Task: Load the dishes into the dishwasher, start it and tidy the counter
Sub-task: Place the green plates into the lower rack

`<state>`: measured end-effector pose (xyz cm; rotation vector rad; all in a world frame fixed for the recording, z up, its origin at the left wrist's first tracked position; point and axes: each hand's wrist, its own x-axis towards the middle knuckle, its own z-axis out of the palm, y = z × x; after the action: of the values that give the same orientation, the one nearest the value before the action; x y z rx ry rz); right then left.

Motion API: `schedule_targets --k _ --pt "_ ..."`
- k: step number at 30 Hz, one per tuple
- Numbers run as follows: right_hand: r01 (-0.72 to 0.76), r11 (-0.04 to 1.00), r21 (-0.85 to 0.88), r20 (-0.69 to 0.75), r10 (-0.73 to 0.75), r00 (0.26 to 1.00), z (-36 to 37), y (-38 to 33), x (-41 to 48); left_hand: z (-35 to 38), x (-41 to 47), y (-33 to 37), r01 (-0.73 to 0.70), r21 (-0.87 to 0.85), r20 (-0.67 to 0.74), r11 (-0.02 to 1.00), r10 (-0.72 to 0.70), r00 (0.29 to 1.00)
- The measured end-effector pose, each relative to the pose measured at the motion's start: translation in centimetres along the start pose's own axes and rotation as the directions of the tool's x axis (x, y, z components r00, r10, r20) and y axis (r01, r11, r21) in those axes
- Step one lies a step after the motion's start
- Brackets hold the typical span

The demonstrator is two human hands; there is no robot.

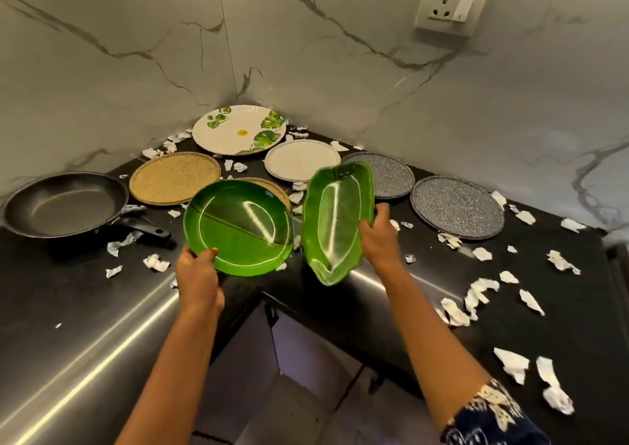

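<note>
Frying pan (64, 203) sits far left on the black bench (68, 295), its handle pointing right. Just beside it a tan woven plate (173, 177) lies flat.

Next comes the left hand (199, 271). Its grip is closed on the near rim of the round green plate (238, 227). The thumb lies on top of the rim, and the fingers go under the plate, where they cannot be seen. The plate reaches up and to the right of the grip, tilted, with its inside facing the camera. It hides most of another plate (274, 188) behind it. Only a tan edge shows, so it may be a second woven one.

Far back in the corner lies a white plate with green leaves (238, 130), and near it a plain white plate (301, 159).

The right hand (377, 240) grips the right rim of the green leaf-shaped dish (335, 220). The dish stands steeply on its side to the left of the grip. Its top covers part of a grey speckled plate (391, 177). The two green dishes are near each other but not touching.

A second grey plate (457, 206) lies further right. Torn paper scraps (481, 288) are all over the bench. A patterned sleeve (490, 414) is cut off at the bottom edge.
</note>
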<state>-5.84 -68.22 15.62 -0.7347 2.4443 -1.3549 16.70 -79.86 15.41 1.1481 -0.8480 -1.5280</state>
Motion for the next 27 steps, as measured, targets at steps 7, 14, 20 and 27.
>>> schedule_targets --k 7,14,20,27 --pt "0.111 0.993 -0.048 -0.177 -0.118 0.977 -11.2 5.1 -15.5 -3.6 -13.2 -1.2 -0.356 0.265 0.287 0.896 0.279 0.916" --pt "-0.083 0.994 -0.078 -0.341 0.051 0.939 -22.4 15.6 -36.6 -10.4 -31.2 -9.5 -0.613 0.388 0.616 0.688 0.301 0.728" --pt "-0.438 0.894 -0.09 -0.369 0.379 0.849 -28.3 26.2 -54.4 -15.7 -43.9 -19.1 -0.599 0.517 0.775 0.611 -0.037 0.63" --pt "-0.8 0.597 -0.066 -0.329 0.744 0.582 -26.9 39.4 -65.7 -18.9 -51.3 -30.1 -0.501 0.686 0.721 0.527 -0.396 0.569"
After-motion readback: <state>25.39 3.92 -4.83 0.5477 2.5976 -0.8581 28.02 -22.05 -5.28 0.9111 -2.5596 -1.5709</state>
